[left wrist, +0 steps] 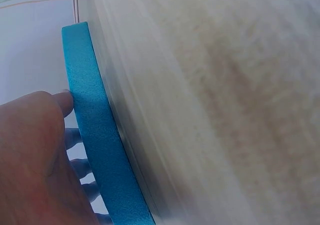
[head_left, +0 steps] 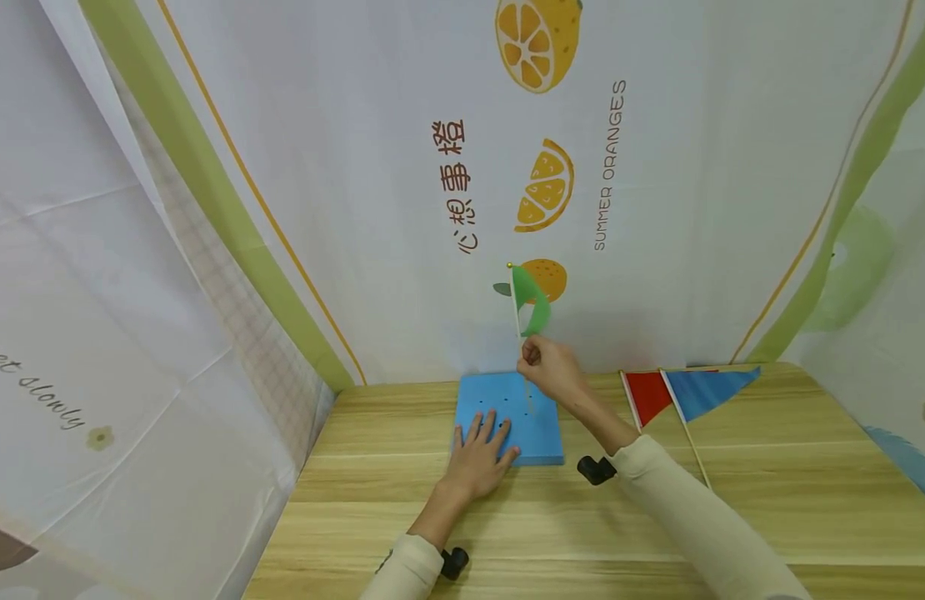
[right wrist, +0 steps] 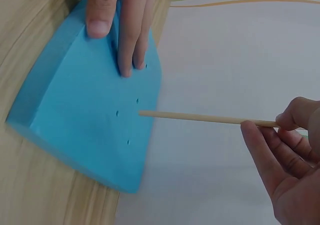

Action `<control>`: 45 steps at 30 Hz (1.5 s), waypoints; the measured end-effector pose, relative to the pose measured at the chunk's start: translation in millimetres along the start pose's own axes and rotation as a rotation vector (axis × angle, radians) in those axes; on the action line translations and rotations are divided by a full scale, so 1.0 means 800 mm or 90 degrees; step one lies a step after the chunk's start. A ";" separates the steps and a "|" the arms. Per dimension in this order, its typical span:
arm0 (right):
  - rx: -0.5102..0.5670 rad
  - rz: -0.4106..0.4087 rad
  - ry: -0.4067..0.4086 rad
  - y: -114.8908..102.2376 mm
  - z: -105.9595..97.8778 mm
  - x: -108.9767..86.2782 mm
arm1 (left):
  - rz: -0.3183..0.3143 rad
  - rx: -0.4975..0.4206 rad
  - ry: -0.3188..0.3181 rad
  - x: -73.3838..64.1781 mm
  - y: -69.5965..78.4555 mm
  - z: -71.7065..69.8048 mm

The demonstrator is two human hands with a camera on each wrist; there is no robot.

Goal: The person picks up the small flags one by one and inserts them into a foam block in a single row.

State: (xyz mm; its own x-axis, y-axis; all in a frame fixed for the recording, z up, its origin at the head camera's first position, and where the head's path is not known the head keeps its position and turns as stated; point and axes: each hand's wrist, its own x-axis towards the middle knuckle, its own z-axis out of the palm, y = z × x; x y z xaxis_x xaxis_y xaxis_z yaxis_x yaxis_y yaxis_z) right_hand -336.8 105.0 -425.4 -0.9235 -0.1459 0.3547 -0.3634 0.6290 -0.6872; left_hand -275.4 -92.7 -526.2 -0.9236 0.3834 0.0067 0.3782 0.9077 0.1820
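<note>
A blue foam block (head_left: 541, 442) with several small holes lies flat on the wooden table. Spread fingers of my left hand (head_left: 475, 465) rest on its top; in the left wrist view the thumb is by the block's edge. My right hand (head_left: 554, 369) pinches the wooden stick (right wrist: 200, 118) of a small green flag (head_left: 533, 304) between thumb and fingers. The flag stands nearly upright, its gold tip at the top. In the right wrist view, the stick's bare lower end points at the block, close over the holes.
Right of the block, a red flag (head_left: 646, 397) and a blue flag (head_left: 708, 393) on sticks lie on the wooden table (head_left: 372, 467). A white curtain (head_left: 357, 167) printed with oranges hangs behind the table, with more cloth at both sides.
</note>
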 end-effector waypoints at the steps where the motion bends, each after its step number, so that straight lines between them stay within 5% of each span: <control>1: 0.002 -0.002 0.001 -0.002 0.002 0.002 | 0.000 0.000 0.000 0.000 0.000 -0.001; 18: 0.036 -0.040 0.012 -0.026 0.038 0.028 | 0.004 -0.009 0.007 0.000 0.000 -0.001; 45: 0.040 -0.100 0.025 -0.024 0.100 0.047 | 0.008 0.004 0.003 0.004 -0.005 0.002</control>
State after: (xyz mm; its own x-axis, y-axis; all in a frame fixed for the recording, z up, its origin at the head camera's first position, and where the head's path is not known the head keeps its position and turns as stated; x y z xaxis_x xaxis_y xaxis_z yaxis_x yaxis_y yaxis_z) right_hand -374.1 26.3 -449.5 -0.8501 -0.2082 0.4837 -0.5103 0.5522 -0.6593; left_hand -279.6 -95.1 -528.9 -0.9189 0.3942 0.0143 0.3904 0.9038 0.1752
